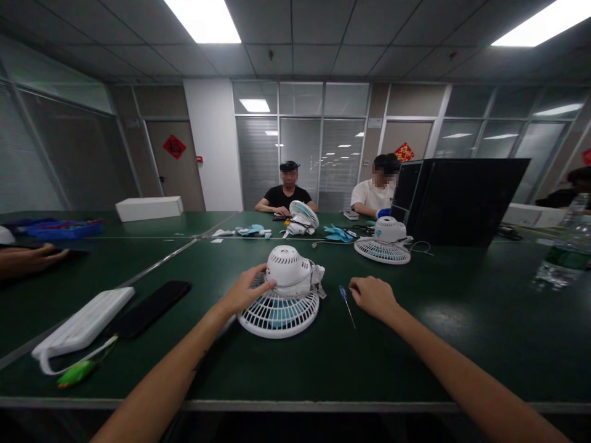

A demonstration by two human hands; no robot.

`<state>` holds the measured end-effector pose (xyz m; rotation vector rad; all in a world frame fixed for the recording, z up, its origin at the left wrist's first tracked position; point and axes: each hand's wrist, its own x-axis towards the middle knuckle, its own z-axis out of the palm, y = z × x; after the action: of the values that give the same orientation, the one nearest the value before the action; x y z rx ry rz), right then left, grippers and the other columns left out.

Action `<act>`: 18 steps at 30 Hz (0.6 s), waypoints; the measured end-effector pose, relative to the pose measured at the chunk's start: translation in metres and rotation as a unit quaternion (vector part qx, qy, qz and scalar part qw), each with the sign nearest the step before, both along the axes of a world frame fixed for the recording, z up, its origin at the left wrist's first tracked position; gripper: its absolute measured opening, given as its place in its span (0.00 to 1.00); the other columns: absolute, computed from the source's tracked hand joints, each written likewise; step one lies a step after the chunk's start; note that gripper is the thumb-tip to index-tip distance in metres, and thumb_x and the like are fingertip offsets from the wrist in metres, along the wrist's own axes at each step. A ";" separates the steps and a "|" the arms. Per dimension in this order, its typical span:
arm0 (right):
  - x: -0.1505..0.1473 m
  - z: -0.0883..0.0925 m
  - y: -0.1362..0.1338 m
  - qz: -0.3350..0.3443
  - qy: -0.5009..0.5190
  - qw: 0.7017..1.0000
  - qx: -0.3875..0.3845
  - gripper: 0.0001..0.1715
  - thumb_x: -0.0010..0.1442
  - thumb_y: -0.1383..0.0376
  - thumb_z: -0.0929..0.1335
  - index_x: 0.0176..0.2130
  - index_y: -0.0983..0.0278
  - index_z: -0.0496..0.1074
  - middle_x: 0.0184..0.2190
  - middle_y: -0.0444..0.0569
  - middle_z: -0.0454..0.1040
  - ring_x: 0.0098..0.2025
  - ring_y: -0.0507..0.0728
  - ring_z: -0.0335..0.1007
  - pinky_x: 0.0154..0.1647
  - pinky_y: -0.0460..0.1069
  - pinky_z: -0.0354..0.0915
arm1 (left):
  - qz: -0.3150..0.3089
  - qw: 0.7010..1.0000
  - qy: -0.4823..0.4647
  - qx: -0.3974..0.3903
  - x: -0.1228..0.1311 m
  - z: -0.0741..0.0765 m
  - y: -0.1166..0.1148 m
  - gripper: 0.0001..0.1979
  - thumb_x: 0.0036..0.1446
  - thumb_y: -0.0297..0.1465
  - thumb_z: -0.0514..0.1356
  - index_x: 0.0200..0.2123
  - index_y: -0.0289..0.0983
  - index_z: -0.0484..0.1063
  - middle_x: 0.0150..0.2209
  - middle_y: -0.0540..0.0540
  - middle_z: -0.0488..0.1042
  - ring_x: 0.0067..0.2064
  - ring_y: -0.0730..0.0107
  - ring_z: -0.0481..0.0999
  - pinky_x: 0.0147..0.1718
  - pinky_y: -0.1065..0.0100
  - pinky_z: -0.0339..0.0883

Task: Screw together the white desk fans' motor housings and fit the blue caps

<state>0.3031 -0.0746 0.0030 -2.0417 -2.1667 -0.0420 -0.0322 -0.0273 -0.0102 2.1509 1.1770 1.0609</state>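
A small white fan (282, 295) lies grille-down on the green table (415, 344), its motor housing pointing up. My left hand (244, 290) rests on the fan's left side, thumb on the housing and fingers curled over the grille. My right hand (372, 296) lies on the table to the right of the fan, fingers loosely curled with nothing visible in them. Just left of that hand's fingertips lies a blue-handled screwdriver (346, 303), close to them; I cannot tell whether they touch it.
A second white fan (384, 242) and a black box (457, 200) stand at the back right. Two people sit across the table with another fan (300, 219). A white power strip (83, 326), black phone (150, 307) and green object (76, 373) lie left. Bottle (561, 261) right.
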 end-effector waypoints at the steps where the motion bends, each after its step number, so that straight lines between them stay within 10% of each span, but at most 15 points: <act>1: 0.005 0.000 0.003 0.003 0.027 1.000 0.011 0.15 0.64 0.65 0.64 0.45 0.64 0.77 0.42 0.55 0.79 0.43 0.61 0.76 0.42 0.53 0.70 | 0.003 1.000 -0.002 0.000 0.000 0.000 0.000 0.31 0.53 0.48 0.61 0.55 0.35 0.71 0.56 0.36 0.74 0.58 0.45 0.72 0.60 0.48 0.60; 10: 0.024 0.010 0.030 0.061 0.336 0.936 0.083 0.16 0.62 0.64 0.66 0.46 0.69 0.77 0.42 0.56 0.81 0.44 0.59 0.79 0.43 0.52 0.75 | 0.016 1.000 -0.008 -0.005 0.004 0.001 -0.003 0.33 0.52 0.49 0.62 0.56 0.35 0.71 0.57 0.36 0.73 0.58 0.44 0.71 0.59 0.49 0.62; 18: -0.042 0.070 0.038 0.215 0.431 0.869 0.114 0.17 0.56 0.61 0.71 0.44 0.67 0.80 0.35 0.53 0.82 0.38 0.59 0.79 0.37 0.51 0.73 | 0.018 1.000 0.009 -0.001 0.007 0.000 -0.005 0.34 0.52 0.49 0.62 0.57 0.35 0.70 0.57 0.34 0.73 0.58 0.44 0.70 0.59 0.48 0.60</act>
<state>0.2607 -0.0362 0.0734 -1.0677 -1.8174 0.5353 -0.0249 -0.0322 -0.0099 2.1485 1.2280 1.0576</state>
